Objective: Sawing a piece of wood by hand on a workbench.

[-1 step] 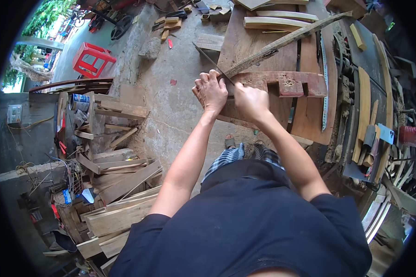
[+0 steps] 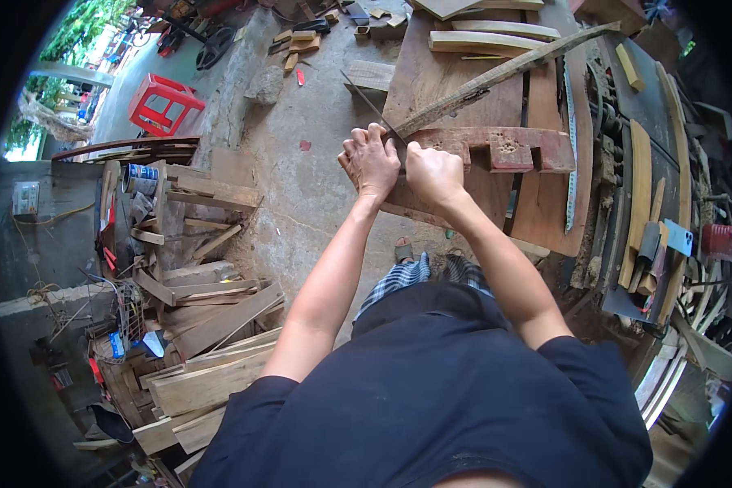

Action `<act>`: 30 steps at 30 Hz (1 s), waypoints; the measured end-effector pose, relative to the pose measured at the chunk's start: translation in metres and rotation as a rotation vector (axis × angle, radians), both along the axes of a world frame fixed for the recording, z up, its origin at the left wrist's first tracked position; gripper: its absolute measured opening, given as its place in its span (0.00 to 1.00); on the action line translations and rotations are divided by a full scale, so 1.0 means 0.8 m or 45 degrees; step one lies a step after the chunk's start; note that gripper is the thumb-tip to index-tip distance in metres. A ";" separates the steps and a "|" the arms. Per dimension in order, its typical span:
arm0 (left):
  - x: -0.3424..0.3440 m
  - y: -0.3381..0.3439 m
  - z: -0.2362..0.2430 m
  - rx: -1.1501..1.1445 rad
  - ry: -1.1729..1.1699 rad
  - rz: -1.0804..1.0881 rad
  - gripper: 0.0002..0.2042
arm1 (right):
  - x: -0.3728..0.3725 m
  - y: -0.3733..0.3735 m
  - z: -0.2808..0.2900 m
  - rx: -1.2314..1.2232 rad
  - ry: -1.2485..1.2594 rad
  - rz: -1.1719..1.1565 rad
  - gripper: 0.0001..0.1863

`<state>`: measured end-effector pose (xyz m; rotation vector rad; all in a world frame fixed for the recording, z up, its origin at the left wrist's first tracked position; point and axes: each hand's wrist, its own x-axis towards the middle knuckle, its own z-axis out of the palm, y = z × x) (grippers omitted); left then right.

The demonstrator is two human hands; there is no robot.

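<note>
Both hands meet at the near-left corner of a broad wooden bench (image 2: pixel 464 89), pressed side by side. The left hand (image 2: pixel 369 161) is curled shut around the near end of a long, rough, curved stick (image 2: pixel 504 75), and the right hand (image 2: pixel 433 173) is closed in a fist just beside it, knuckles up, touching the same end; what exactly lies under its palm cannot be told. From the hands the curved stick runs diagonally away across the bench towards its far right corner. A thin dark blade (image 2: pixel 366 102) juts out from between the hands over the concrete floor (image 2: pixel 317 187), away from the bench. Just right of the hands, on the bench, lies a reddish notched wooden block (image 2: pixel 504 148), its left end touching the hands. A pale curved plank (image 2: pixel 492 42) rests at the far side of the bench, beyond the stick. Right of the bench, a second dark worktop carries curved wooden slats (image 2: pixel 638 195) and a small blue-cased object (image 2: pixel 677 237). Well left of the bench, across the floor, a heap of offcut boards (image 2: pixel 203 325) is stacked, and a red plastic stool (image 2: pixel 164 102) stands farther off.
</note>
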<state>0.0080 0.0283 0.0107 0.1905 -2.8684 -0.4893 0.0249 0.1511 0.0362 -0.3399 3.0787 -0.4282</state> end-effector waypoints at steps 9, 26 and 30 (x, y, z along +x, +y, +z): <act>-0.001 -0.006 -0.003 0.038 0.041 -0.017 0.11 | 0.029 0.052 0.056 0.034 -0.197 0.131 0.10; 0.001 -0.003 -0.006 0.058 0.180 -0.040 0.09 | 0.064 0.170 0.010 -0.645 0.117 -0.399 0.17; 0.006 -0.009 -0.006 -0.016 0.252 -0.057 0.14 | 0.066 0.189 -0.017 -0.668 0.245 -0.419 0.16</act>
